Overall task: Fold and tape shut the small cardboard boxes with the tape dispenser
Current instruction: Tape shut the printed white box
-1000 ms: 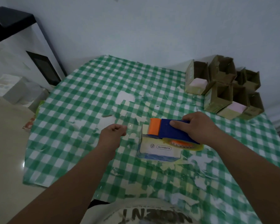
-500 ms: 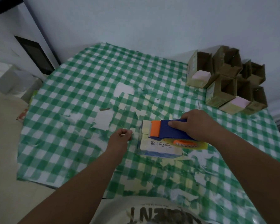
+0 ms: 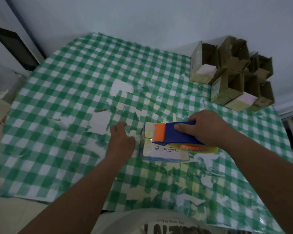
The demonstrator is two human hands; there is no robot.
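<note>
Head view: desk (image 3: pixel 61 102) under a green-checked cloth, worn through in white patches. Cluster of open cardboard boxes (image 3: pixel 233 73) at the far right corner by the wall. Small box (image 3: pixel 162 150) sits mid-desk with the tape dispenser (image 3: pixel 175 132) (blue body, orange front) resting on top — right hand (image 3: pixel 208 127) wrapped around it. Left hand (image 3: pixel 121 137) just left of the box, blurred — fingers look loosely extended, holding nothing.

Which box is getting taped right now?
The white box in the middle of the table, under the blue tape dispenser that the right hand holds. The brown boxes by the wall sit open, untouched.
</note>
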